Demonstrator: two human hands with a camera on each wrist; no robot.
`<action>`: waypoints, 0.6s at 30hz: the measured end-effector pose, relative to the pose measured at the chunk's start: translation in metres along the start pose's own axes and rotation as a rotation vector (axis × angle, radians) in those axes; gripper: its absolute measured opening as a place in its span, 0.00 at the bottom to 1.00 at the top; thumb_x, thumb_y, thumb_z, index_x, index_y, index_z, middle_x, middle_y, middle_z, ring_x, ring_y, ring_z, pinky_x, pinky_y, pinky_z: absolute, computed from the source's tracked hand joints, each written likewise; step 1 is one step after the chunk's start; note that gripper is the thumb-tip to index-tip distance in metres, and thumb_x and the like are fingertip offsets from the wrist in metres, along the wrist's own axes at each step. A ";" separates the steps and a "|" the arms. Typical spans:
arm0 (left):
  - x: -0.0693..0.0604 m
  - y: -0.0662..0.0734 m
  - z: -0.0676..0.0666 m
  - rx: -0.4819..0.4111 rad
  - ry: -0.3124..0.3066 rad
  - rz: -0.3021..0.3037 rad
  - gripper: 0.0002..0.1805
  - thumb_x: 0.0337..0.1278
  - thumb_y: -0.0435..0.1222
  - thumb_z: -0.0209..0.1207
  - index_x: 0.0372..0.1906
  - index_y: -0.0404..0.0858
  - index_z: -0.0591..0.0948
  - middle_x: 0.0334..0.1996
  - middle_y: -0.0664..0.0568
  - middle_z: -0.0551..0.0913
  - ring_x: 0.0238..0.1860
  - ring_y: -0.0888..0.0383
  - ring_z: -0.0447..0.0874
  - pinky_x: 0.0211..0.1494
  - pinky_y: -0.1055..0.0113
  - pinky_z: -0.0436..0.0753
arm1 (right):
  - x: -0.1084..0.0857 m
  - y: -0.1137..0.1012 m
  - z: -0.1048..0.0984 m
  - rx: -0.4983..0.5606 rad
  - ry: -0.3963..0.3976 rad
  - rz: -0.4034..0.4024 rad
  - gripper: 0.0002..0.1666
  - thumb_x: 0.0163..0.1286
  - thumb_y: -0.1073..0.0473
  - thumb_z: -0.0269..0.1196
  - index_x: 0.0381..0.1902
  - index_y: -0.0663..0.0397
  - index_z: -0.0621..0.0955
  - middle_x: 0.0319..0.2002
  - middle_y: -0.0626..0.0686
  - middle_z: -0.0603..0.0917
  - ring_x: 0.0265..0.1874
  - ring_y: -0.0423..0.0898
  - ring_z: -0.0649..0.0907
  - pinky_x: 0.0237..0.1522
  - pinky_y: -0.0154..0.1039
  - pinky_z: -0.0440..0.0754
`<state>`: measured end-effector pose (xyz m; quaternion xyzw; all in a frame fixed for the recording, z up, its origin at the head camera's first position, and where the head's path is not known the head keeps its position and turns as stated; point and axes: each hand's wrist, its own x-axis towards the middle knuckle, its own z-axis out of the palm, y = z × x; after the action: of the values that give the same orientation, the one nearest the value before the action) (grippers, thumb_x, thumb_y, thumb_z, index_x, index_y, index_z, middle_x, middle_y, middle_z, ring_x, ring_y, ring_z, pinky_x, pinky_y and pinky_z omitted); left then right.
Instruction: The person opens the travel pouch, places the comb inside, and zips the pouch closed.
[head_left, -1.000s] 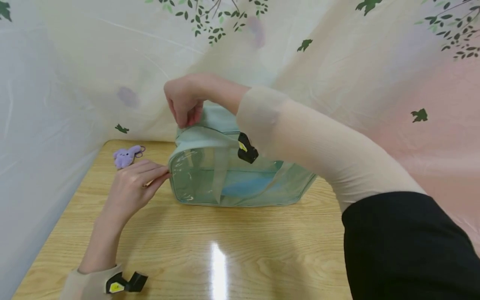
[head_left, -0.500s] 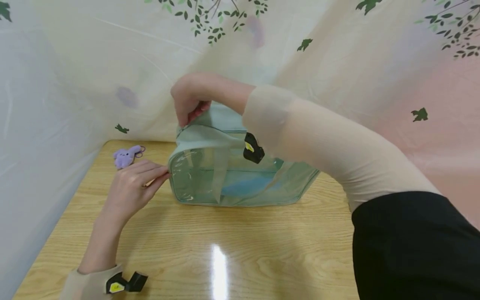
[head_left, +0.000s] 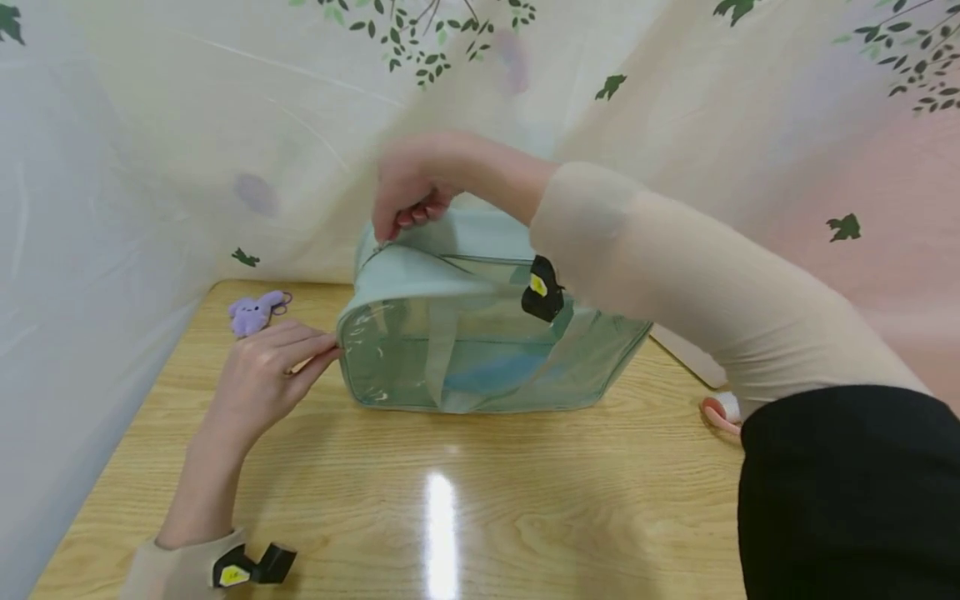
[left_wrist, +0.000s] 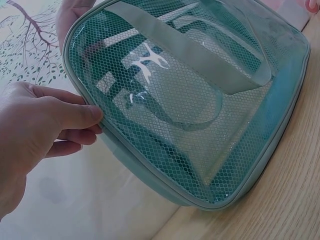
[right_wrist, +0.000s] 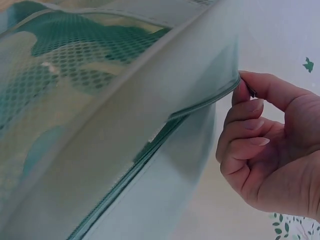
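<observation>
A pale green bag (head_left: 390, 275) with clear, mesh-patterned sides and strap handles stands upright on the wooden table. Something blue shows through its clear front. My left hand (head_left: 262, 379) pinches the bag's left edge piping between thumb and fingers, seen close in the left wrist view. Above the top left of the bag, my right hand (head_left: 412, 187) pinches a small zipper pull (right_wrist: 253, 93), its other fingers curled in. The zipper (right_wrist: 202, 104) is parted along the stretch to the right of the hand. My right forearm hides part of the bag's right side.
A purple plush keychain (head_left: 251, 315) lies at the table's back left, behind my left hand. At the right, partly under my sleeve, are a flat pale item (head_left: 690, 357) and a pink and white object (head_left: 722, 408). A printed cloth (head_left: 300, 125) hangs behind.
My right hand has moved right along the bag's top with the zipper pull. The right arm has shifted right, uncovering the items at the right. My left hand has stayed put.
</observation>
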<state>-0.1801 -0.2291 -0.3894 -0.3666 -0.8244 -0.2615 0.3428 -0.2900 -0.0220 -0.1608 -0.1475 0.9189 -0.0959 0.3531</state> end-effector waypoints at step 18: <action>0.000 -0.001 -0.001 0.010 -0.019 -0.013 0.11 0.43 0.28 0.77 0.36 0.35 0.92 0.31 0.47 0.92 0.31 0.54 0.89 0.32 0.63 0.82 | -0.018 0.035 -0.005 0.098 0.004 -0.067 0.13 0.72 0.51 0.65 0.29 0.51 0.80 0.17 0.41 0.71 0.18 0.35 0.68 0.25 0.26 0.66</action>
<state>-0.1808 -0.2298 -0.3888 -0.3622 -0.8312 -0.2562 0.3351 -0.2877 0.0176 -0.1553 -0.1603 0.9084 -0.1528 0.3545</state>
